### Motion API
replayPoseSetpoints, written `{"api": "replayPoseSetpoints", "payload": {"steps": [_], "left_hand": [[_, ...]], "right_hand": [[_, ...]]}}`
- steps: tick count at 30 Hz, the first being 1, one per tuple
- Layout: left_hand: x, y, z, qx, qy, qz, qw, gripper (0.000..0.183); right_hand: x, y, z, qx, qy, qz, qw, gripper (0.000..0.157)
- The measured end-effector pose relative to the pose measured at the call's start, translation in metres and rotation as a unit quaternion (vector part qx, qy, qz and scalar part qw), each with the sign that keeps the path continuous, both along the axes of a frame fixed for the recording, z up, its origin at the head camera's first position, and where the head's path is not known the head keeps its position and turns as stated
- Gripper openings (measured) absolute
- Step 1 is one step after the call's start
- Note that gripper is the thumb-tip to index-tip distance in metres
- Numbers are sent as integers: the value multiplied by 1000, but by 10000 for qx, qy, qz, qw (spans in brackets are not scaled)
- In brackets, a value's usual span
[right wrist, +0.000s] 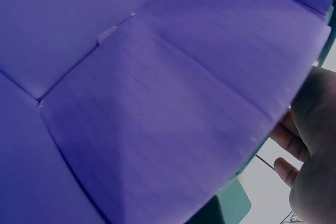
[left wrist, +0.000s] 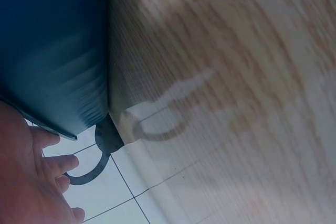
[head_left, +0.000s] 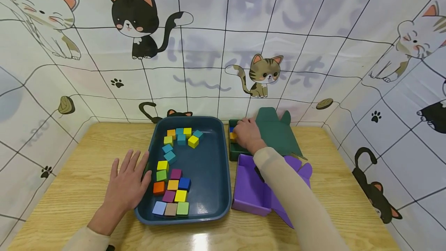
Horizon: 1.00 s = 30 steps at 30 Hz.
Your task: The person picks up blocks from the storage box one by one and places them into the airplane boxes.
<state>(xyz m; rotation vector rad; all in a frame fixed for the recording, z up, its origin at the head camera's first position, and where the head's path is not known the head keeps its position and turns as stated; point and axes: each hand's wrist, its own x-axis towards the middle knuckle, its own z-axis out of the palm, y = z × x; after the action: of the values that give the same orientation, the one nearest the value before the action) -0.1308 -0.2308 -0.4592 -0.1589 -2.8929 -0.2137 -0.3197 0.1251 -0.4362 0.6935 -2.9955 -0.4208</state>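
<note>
My left hand touches the left rim of a dark blue tray, its fingers straight and spread. Coloured cubes lie in the tray, among them a red-orange cube, a dark blue cube and a yellow cube. Over a dark green box with its lid folded back, my right hand reaches in with fingers bent downward. An orange cube shows beside those fingers inside the box. Whether the fingertips hold anything is hidden. The right wrist view shows some bent fingers past a purple wall.
An open purple box stands in front of the green one, under my right forearm. The green lid lies to the right. Wooden table surrounds everything, and a cat-printed cloth hangs behind.
</note>
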Motion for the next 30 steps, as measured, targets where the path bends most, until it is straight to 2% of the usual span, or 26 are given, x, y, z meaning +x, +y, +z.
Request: {"api": "replayPoseSetpoints", "payload": {"steps": [9,17,24,30], "left_hand": [[0,1,-2,31,36,-20,10000,59],[-1,2,-1,10,14,-21,10000,58],[-1,1,-1,-8,-12,-10,10000,58],[-1,0,-1,-15,-33,-16,10000,59]], "right_hand": [[2,1,-7,130,243,56,9996,13],[5,2,-5,64,306,60,9995,13],[6,-4,12,-404,428,120,9982,30],[14,-24,32,-640,435,430,9961,33]]}}
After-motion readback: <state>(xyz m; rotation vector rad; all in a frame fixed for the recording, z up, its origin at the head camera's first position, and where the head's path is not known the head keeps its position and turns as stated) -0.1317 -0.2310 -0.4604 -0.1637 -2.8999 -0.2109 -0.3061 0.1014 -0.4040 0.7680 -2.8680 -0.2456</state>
